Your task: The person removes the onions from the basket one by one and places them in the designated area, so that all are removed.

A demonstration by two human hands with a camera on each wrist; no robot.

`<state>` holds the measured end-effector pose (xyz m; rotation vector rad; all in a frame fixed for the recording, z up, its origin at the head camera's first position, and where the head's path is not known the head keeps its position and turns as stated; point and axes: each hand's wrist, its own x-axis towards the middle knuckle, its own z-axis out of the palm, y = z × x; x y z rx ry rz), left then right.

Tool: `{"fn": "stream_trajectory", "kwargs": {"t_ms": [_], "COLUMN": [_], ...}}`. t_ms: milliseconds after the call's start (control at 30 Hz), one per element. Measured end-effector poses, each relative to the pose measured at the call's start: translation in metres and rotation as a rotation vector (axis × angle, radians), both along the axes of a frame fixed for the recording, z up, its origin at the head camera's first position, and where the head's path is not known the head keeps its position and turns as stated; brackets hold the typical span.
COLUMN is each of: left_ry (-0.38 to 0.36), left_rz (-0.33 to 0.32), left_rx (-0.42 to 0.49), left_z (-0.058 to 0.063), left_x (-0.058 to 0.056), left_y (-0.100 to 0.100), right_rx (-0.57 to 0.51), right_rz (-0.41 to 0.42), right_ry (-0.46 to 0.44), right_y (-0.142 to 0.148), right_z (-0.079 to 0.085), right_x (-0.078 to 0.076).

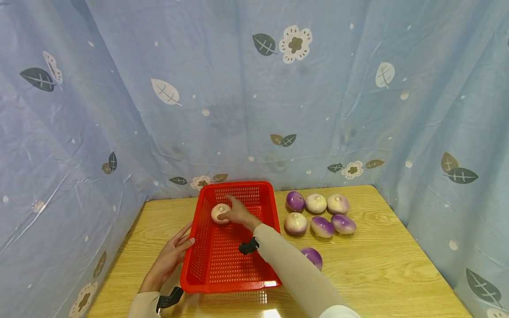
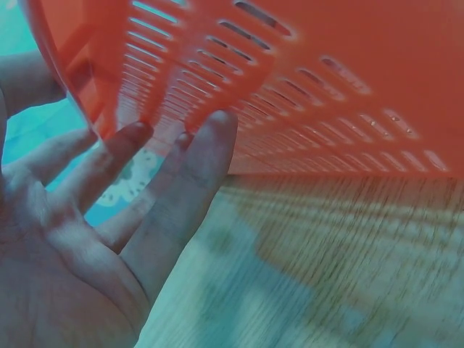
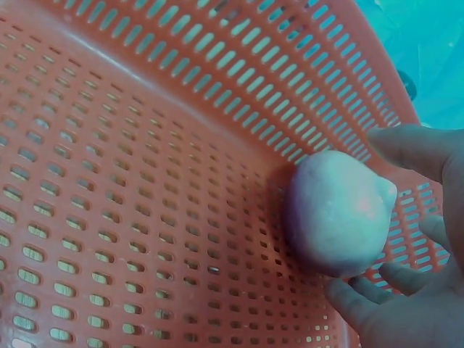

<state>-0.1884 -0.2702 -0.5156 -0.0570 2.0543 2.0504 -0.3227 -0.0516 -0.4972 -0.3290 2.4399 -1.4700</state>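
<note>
A red slotted plastic basket (image 1: 228, 282) stands on the wooden table. My left hand (image 1: 169, 258) holds its left side, thumb at the rim; in the left wrist view the fingers (image 2: 217, 138) lie along the outside of the wall. Inside, at the basket's far left, sits a white and purple turnip (image 3: 341, 210) with a small nub. My right hand (image 1: 240, 214) reaches in over the basket and is spread beside this turnip. In the right wrist view its thumb and fingers stand apart around the turnip, fingertips close to its lower edge.
Several white and purple turnips (image 1: 295, 223) lie on the table (image 1: 381, 265) to the right of the basket. A lone purple one (image 1: 313, 257) lies nearer, partly behind the right sleeve. A blue patterned curtain (image 1: 238, 110) encloses the table's back and sides.
</note>
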Motion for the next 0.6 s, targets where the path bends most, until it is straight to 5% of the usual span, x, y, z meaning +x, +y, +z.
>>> {"fn": "stream_trajectory", "kwargs": {"t_ms": [600], "left_ry": [0.003], "left_rz": [-0.002], "left_rx": [0.003], "left_z": [-0.0034], "left_x": [-0.0011], "left_y": [-0.0004], "right_rx": [0.046], "right_rz": [0.021], "right_ry": [-0.008], "right_y": [-0.0078], "right_z": [-0.0047], "right_x": [0.0024]}}
